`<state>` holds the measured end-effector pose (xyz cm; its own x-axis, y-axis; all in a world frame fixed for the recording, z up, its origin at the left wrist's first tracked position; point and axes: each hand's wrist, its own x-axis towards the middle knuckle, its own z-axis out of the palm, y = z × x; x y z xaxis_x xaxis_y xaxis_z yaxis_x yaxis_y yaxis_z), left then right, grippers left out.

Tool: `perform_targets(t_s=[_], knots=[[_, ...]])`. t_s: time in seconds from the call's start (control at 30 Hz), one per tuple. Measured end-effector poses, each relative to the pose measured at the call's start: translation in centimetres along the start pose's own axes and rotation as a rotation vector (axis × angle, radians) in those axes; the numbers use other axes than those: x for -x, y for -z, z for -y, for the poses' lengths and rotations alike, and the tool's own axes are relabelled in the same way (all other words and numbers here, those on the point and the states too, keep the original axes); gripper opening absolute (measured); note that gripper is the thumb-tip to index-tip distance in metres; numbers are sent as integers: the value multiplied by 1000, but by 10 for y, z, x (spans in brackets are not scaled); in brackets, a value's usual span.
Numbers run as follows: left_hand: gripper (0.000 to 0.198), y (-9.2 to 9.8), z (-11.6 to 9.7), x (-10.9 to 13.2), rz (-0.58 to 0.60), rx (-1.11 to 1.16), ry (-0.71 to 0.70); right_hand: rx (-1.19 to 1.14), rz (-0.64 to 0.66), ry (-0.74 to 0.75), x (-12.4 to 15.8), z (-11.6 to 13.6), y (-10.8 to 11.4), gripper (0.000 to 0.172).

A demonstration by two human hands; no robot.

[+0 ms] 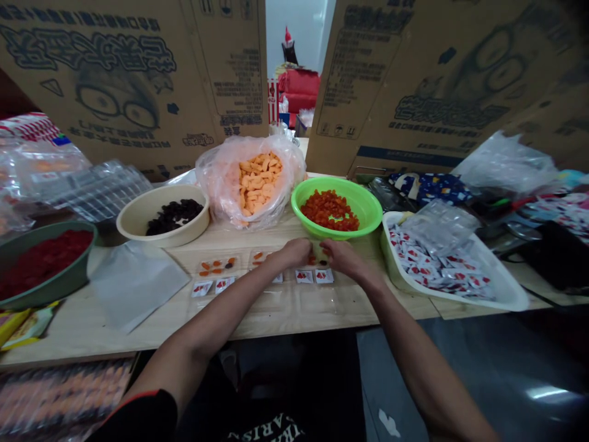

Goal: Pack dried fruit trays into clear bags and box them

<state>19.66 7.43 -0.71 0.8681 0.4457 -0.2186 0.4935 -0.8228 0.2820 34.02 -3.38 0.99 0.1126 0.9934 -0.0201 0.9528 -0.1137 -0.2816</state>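
My left hand [298, 252] is over the back of the right-hand clear plastic tray [317, 301], its fingers curled closed. Across from it, my right hand [341, 258] has its fingers pinched together above the same tray. What either hand holds, if anything, is too small to make out. Two white-and-red sachets [313, 276] lie in this tray, with a few orange and dark pieces behind them. The left tray [205, 307] has several orange pieces [216, 268], a dark one and two sachets. My left forearm partly hides the middle tray [273, 301].
Behind the trays are a cream bowl [129, 221] of dark pieces, a bag [216, 172] of peach-coloured pieces and a green bowl [370, 209] of orange-red pieces. A white tub [515, 298] of sachets stands right; a dark green bowl [41, 293] of red pieces, left. Cardboard boxes [184, 73] stand behind.
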Motion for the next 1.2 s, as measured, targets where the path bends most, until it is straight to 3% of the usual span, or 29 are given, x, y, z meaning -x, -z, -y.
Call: perform_targets(t_s=[0.17,0.43,0.6,0.77,0.93,1.0,1.07,1.13,1.2], knots=[[27,-1,7,2,-92,31,50,-1,-93,-108,2,-5,-11,46],[34,0,7,5,-260,119,68,99,20,-138,13,-2,-19,36],[29,3,5,10,-214,133,50,142,56,-184,2,11,-24,25],[22,-3,2,9,-196,119,89,130,1,-168,-4,24,2,26],[32,10,7,14,-350,164,155,91,-339,-202,-18,17,43,35],[34,22,16,29,-469,222,194,65,-323,-110,-16,13,44,37],[34,29,26,55,-568,230,239,30,-216,13,-5,12,31,40],[34,28,32,90,-562,143,269,24,-122,115,12,15,6,45],[33,15,34,128,-459,28,237,46,-77,183,28,23,-22,48]])
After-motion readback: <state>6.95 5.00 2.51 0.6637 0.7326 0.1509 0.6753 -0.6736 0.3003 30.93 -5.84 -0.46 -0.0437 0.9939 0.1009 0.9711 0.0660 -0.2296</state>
